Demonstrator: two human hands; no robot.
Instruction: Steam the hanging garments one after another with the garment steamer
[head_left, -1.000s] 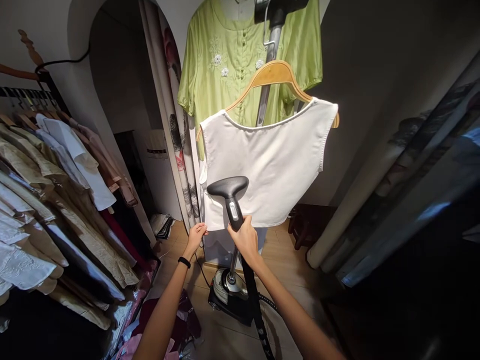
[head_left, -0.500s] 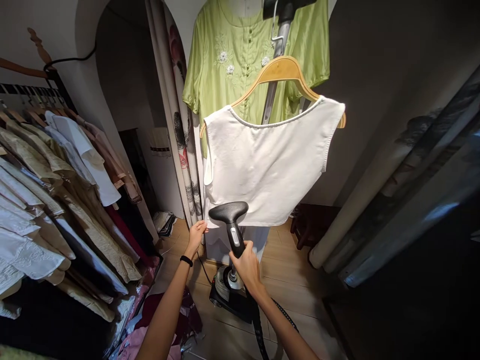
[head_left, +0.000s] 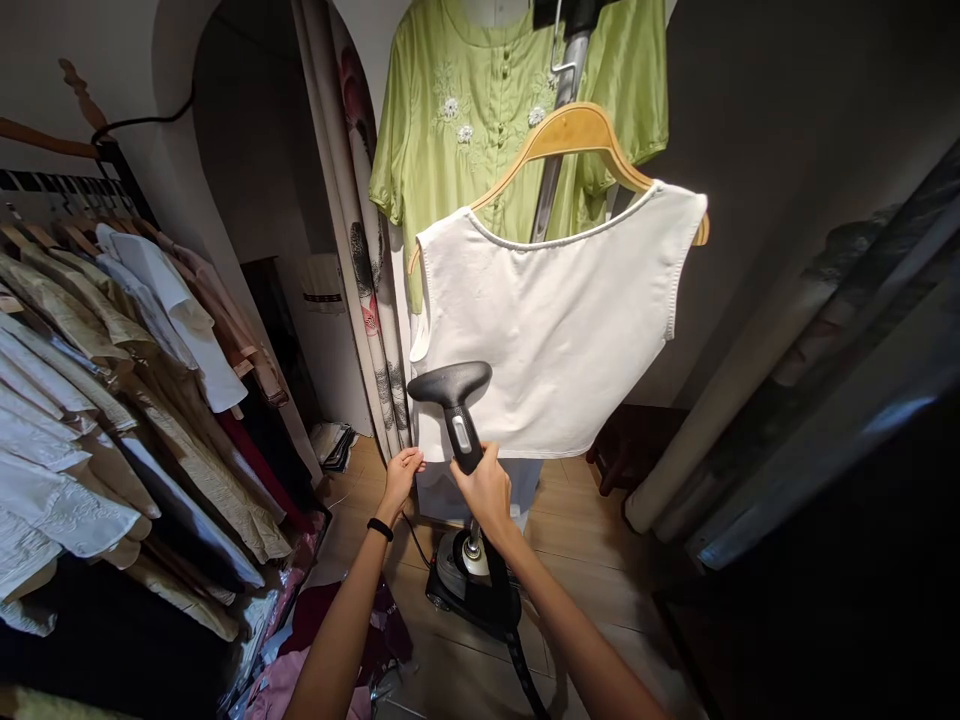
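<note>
Two hands engaged: steamer head (head_left: 450, 384) is gripped by closed right hand (head_left: 486, 488) against hanging white top (head_left: 555, 320), whose lower-left hem is pinched by left hand (head_left: 401, 478); fabric best kept taut.

Green blouse (head_left: 457, 110): collar cut off by the top edge; lower part hidden behind the white top (head_left: 555, 330).
Steamer pole (head_left: 559, 110): top cropped; lower length hidden behind the white top.
Clothes rack (head_left: 90, 330): runs off the left edge.
Steamer handle (head_left: 461, 440): lower end hidden inside the right hand (head_left: 487, 490).
</note>
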